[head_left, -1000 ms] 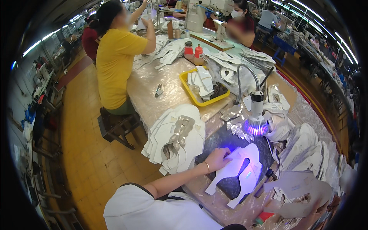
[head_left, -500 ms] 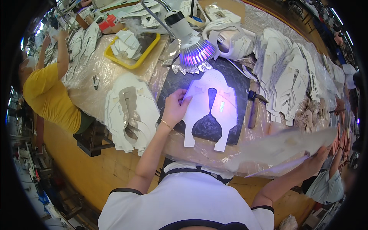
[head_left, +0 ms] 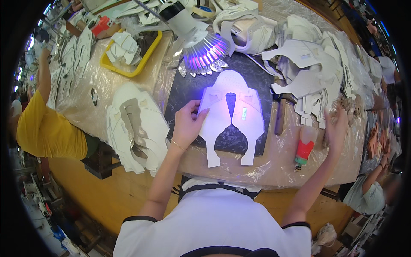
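The left hand [head_left: 188, 123] is half curled, with the thumb a little apart from the fingers. Its fingertips are at the left edge of a flat white shoe-upper piece with a pointed opening [head_left: 214, 103]; whether they pinch this edge, I cannot tell. The right hand [head_left: 336, 128] is lifted with its fingers partly bent, beside some thin beige pieces; it is blurred, so I cannot tell if it holds something.

The shoe-upper piece lies on a dark square slab [head_left: 179, 96], its two legs toward the person and reaching past the near edge of the slab. Just beyond its rounded end hangs a silver lamp with violet light [head_left: 203, 49].

To the right of the slab lies a hammer with a brown handle [head_left: 280, 118], and nearer, a red bottle with a green end [head_left: 304, 147]. Farther right are piled white pieces [head_left: 319, 62]. On the left is a stack of white uppers [head_left: 155, 124], and behind it a yellow plastic tray [head_left: 150, 55].
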The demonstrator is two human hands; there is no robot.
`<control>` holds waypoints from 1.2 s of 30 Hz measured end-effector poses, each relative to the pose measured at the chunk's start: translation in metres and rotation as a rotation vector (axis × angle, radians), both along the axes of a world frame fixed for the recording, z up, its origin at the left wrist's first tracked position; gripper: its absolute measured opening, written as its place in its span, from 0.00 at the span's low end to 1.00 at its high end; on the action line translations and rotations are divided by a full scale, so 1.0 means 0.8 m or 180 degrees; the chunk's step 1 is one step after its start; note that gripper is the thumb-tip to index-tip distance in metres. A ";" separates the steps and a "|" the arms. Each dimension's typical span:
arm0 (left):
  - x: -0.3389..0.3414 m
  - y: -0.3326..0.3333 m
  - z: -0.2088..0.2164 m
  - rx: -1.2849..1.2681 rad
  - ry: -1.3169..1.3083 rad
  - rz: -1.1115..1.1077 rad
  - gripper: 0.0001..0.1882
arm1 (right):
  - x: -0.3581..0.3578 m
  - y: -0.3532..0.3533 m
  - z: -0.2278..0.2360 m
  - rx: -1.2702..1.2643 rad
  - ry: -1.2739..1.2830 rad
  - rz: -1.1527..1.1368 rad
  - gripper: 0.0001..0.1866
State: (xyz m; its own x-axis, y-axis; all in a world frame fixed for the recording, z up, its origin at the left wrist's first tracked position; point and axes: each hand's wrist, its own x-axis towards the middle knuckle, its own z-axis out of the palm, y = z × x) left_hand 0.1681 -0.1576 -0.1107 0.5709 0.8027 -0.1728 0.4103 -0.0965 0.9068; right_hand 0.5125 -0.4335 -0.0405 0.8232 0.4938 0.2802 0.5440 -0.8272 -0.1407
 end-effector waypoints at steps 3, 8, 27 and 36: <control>-0.002 -0.007 0.010 0.0783 0.0279 -0.0030 0.24 | -0.082 -0.045 -0.024 0.0148 0.1171 -0.0083 0.43; -0.006 -0.004 0.009 0.1339 0.0463 -0.0430 0.28 | -0.119 -0.064 -0.054 0.0418 0.1983 -0.0295 0.46; -0.004 0.002 -0.008 0.1979 0.0331 -0.0683 0.23 | -0.129 0.203 -0.069 0.3832 0.5715 0.0478 0.23; -0.004 -0.004 -0.016 0.1957 0.0291 -0.0554 0.21 | -0.121 0.214 -0.064 0.3920 0.5558 0.0411 0.16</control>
State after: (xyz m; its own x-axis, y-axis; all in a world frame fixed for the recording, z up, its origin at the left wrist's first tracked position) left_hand 0.1648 -0.1611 -0.1232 0.7065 0.6675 0.2351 0.4147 -0.6596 0.6268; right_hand 0.4160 -0.2626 -0.0914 0.5144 0.7615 -0.3945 -0.6761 0.0771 -0.7327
